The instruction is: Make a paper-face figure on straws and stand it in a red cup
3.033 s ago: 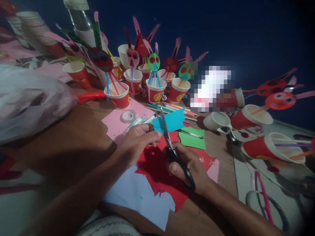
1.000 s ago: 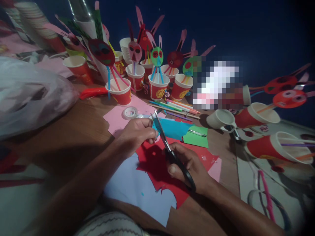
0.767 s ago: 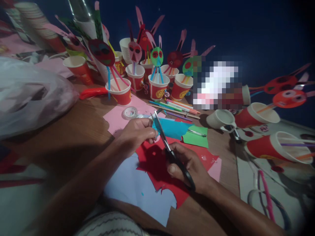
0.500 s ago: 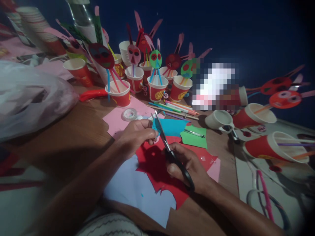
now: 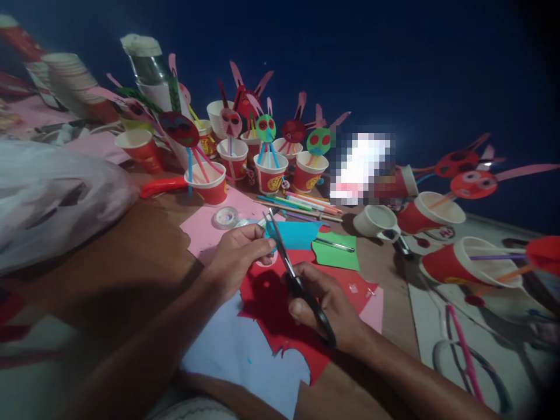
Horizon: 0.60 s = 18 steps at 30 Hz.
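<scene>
My right hand [image 5: 319,306] has its fingers through the black handles of a pair of scissors [image 5: 284,254]. The blades point up and away, with their tips slightly parted beside the left end of a blue paper [image 5: 295,234]. My left hand [image 5: 240,254] pinches a bit of blue paper between thumb and fingertips, right against the blades; most of that bit is hidden. Under the hands lies a red paper sheet [image 5: 262,286], with a pale purple sheet [image 5: 236,356] nearer me. A green paper [image 5: 336,259] with a pen [image 5: 335,244] on it is at the right.
Red paper cups [image 5: 271,178] holding straw-and-paper figures stand along the back. Tape [image 5: 226,217] rests on pink paper [image 5: 196,230], near several markers [image 5: 306,201]. A white mug [image 5: 371,221] stands right, a plastic bag [image 5: 61,198] left. More scissors [image 5: 468,350] lie lower right.
The view has shifted, so the cups and flask sit lower and further left in the picture. Both hands keep nearly the same pose, the scissors still beside the blue paper.
</scene>
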### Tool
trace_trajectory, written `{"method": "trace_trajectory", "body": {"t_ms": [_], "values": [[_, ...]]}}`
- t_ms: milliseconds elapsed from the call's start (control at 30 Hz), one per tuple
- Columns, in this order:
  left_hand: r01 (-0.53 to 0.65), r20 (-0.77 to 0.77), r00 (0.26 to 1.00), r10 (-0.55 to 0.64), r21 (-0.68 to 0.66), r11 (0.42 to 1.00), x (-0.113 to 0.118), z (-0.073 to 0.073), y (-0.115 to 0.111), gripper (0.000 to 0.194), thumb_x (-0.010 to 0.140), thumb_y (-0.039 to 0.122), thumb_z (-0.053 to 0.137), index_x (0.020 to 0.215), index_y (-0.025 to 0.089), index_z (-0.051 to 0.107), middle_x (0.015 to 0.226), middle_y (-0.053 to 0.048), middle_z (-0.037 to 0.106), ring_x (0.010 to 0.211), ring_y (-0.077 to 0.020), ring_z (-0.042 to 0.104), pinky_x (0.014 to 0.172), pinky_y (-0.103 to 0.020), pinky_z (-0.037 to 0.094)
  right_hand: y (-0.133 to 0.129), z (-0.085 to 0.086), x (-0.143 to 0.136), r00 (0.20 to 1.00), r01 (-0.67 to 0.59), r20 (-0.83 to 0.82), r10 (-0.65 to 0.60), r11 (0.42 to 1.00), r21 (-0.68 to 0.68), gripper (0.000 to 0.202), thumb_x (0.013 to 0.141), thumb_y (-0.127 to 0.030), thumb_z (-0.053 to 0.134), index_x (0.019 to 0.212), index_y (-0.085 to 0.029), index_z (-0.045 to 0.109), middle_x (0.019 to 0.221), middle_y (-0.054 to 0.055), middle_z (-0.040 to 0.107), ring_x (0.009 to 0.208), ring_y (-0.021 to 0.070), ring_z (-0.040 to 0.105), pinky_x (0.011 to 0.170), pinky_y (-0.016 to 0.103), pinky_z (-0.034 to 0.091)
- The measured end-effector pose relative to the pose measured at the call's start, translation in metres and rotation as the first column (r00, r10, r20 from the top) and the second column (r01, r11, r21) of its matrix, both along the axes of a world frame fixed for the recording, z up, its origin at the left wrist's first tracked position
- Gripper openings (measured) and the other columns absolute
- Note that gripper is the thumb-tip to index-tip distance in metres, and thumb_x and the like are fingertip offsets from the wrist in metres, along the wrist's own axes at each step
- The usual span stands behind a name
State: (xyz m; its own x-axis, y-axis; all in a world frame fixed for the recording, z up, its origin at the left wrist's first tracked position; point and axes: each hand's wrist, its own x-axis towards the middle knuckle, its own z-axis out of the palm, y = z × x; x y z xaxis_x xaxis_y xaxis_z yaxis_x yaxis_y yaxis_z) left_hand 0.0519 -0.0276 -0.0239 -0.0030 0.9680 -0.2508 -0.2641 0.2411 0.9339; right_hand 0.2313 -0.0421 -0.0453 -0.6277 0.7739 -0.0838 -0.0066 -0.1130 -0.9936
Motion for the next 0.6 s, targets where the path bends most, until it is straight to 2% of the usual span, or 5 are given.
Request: {"method": "trace_trajectory", "body": {"t_ms": [300,433,600], "values": [[-0.003,-0.056,0.998,0.000,-0.052,0.999,-0.0031,0.0001,0.0009,0.012,0.064,0.018,0.065,0.059,0.014,0.054,0.049,0.002,0.059,0.050,-0.0078,0.054,0.052,-0.018,0.039,0.0009,0.0000,0.0007,0.999,-0.028,0.041,0.029,1.000,-0.007,0.033,0.073,-0.039,0.071,0.088,-0.016,0.052,0.069,-0.003,0.045,0.061,0.0092,0.039,0.056,0.020,0.035],[0.024,-0.102,0.994,-0.029,-0.043,0.999,-0.0051,0.0021,0.0020,0.012,0.064,0.017,0.065,0.057,0.014,0.055,0.048,0.002,0.059,0.045,-0.0055,0.050,0.044,-0.016,0.033,0.0004,-0.0020,0.0024,0.998,-0.046,0.035,0.045,0.999,0.007,0.030,0.077,-0.039,0.067,0.089,-0.017,0.051,0.069,-0.003,0.045,0.061,0.0093,0.039,0.056,0.021,0.035],[0.077,-0.137,0.988,-0.078,-0.011,0.997,-0.0073,0.0044,0.0027,0.012,0.065,0.020,0.064,0.059,0.013,0.056,0.048,0.003,0.058,0.040,-0.0027,0.044,0.036,-0.016,0.023,0.0014,-0.0027,0.0033,0.999,-0.043,0.020,0.042,0.999,0.012,0.030,0.074,-0.035,0.070,0.087,-0.017,0.051,0.068,-0.003,0.046,0.060,0.0090,0.039,0.056,0.020,0.034]]}}
